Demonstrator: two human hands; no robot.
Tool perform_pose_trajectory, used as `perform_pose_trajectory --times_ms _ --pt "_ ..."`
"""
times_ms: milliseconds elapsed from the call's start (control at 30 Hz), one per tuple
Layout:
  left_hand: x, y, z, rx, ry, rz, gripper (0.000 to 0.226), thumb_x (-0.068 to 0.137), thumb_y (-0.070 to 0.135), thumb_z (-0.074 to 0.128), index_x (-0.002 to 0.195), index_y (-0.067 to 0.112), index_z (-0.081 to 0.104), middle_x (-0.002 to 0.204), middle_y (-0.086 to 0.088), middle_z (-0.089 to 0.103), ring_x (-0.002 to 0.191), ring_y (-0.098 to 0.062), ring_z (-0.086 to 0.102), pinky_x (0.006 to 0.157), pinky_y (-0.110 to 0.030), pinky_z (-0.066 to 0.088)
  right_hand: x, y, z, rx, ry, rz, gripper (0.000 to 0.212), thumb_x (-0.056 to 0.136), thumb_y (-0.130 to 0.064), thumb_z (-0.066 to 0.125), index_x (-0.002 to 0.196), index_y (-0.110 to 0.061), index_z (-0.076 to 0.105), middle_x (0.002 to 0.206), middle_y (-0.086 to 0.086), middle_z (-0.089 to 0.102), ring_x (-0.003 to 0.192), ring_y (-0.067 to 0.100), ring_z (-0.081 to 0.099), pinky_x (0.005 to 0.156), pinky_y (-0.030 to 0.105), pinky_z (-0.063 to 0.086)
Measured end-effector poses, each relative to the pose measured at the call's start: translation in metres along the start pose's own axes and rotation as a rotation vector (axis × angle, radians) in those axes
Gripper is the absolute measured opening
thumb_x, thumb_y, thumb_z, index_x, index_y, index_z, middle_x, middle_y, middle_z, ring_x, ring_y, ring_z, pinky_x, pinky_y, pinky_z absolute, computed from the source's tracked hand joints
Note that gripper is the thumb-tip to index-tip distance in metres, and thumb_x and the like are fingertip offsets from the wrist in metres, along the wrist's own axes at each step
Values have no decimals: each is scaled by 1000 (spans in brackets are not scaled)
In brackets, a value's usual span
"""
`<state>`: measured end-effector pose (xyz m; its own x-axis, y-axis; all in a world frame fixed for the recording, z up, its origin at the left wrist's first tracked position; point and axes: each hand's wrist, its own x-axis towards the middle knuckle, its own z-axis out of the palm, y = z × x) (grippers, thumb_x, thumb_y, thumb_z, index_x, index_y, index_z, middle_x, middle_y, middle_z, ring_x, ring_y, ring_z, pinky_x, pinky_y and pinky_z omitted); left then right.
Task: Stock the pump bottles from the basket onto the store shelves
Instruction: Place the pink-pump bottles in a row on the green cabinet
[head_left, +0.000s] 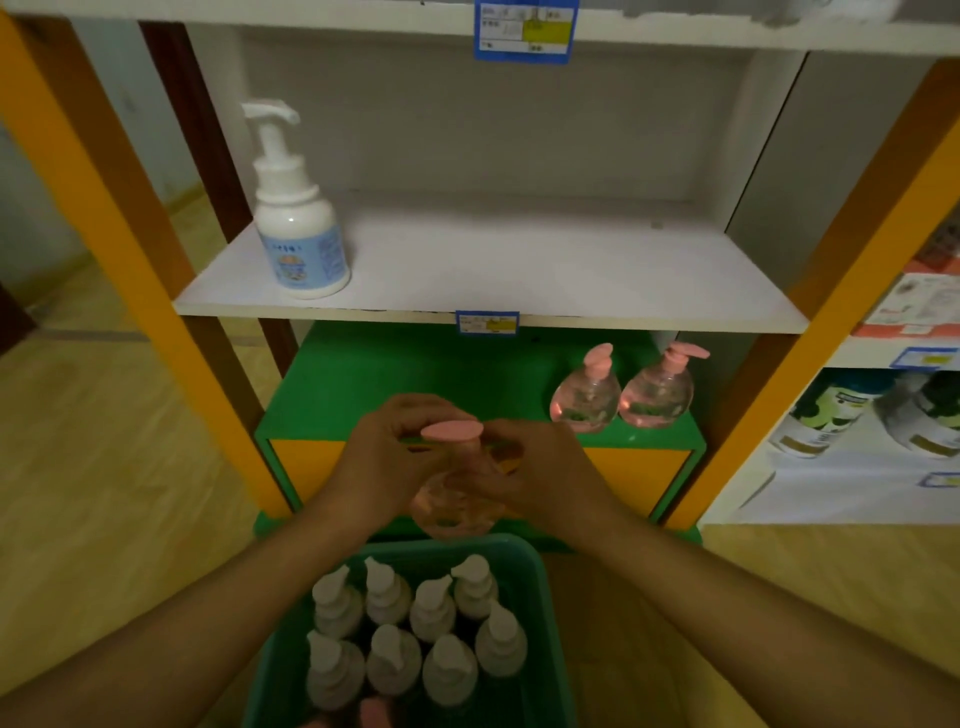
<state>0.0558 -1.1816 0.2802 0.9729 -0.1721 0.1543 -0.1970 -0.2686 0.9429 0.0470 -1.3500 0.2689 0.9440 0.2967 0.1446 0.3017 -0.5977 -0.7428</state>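
A clear pink pump bottle (454, 506) with a pink pump head is held upright between both hands, above the far rim of the green basket (545, 623). My left hand (387, 457) grips its neck and left side. My right hand (530, 470) grips the right side. Inside the basket stand several white-capped pump bottles (415, 634). Two pink pump bottles (587, 392) (657, 389) stand at the right of the green lower shelf (389, 384). A white pump bottle (298, 218) with a blue label stands at the left of the white shelf (519, 270).
Orange uprights (104, 218) (852, 312) frame the shelf unit on both sides. Blue price tags (487, 322) hang on the shelf edges. A neighbouring shelf at the right holds boxed goods (862, 415). Wooden floor lies to the left and right of the basket.
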Motion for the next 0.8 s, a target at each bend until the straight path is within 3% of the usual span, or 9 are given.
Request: perform_pose_trajectory --times_ms 133,233,300,367,433,467,533,600,800 --pt "1 -1 -3 9 -26 -22 26 63 27 75 88 35 71 103 10 64 96 3 58 79 -13 47 5 1 7 58 60 -18 41 80 -41 69 117 -25 65 104 -3 73 90 10 68 83 34 56" --pt "7 -1 -7 103 -37 7 37 73 24 72 105 42 62 113 20 56 100 9 52 80 -7 42 14 1 2 51 91 8 28 83 -34 67 109 -23 68 99 -9 72 84 4 66 78 21 54" --pt "11 -5 -15 131 -35 -20 46 76 23 70 115 42 54 119 22 52 105 4 50 88 -14 41 23 4 -5 84 103 61 23 84 -30 67 107 -26 68 91 -17 67 78 -7 60 72 10 49" --pt "12 -10 -25 125 -52 -63 36 81 20 67 108 41 57 114 22 57 105 -2 54 92 -24 43 37 10 -15 99 135 101 17 85 -27 66 100 -35 66 82 -25 60 75 -13 55 66 4 47" --pt "9 -16 -34 140 -128 -91 28 84 17 63 100 40 62 107 20 64 100 -5 60 86 -21 45 53 19 -24 77 188 107 22 86 -25 65 96 -43 63 84 -27 60 77 -13 55 65 1 46" --pt "7 -20 -36 154 -172 -102 26 86 17 62 100 39 64 105 16 67 98 -5 61 83 -18 45 63 24 -26 77 216 112 23 86 -24 66 101 -42 65 90 -25 63 82 -10 58 70 5 49" --pt "4 -26 -40 156 -236 -121 25 86 16 61 100 37 66 103 11 70 97 -4 63 83 -18 47 82 39 -26 81 260 152 27 85 -23 67 110 -34 67 105 -14 69 95 3 63 86 25 55" --pt "1 -32 -44 151 -267 -137 25 86 18 61 101 37 67 104 12 71 97 -3 63 87 -21 49 99 50 -23 27 286 214 26 82 -26 71 108 -24 68 108 -2 72 100 14 65 92 40 53" --pt "-4 -43 -48 152 -324 -171 25 87 13 60 106 28 66 105 16 70 99 -1 63 94 -27 50 126 61 -11 -16 252 322 27 83 -23 69 109 -16 66 112 6 70 107 22 63 92 36 47"
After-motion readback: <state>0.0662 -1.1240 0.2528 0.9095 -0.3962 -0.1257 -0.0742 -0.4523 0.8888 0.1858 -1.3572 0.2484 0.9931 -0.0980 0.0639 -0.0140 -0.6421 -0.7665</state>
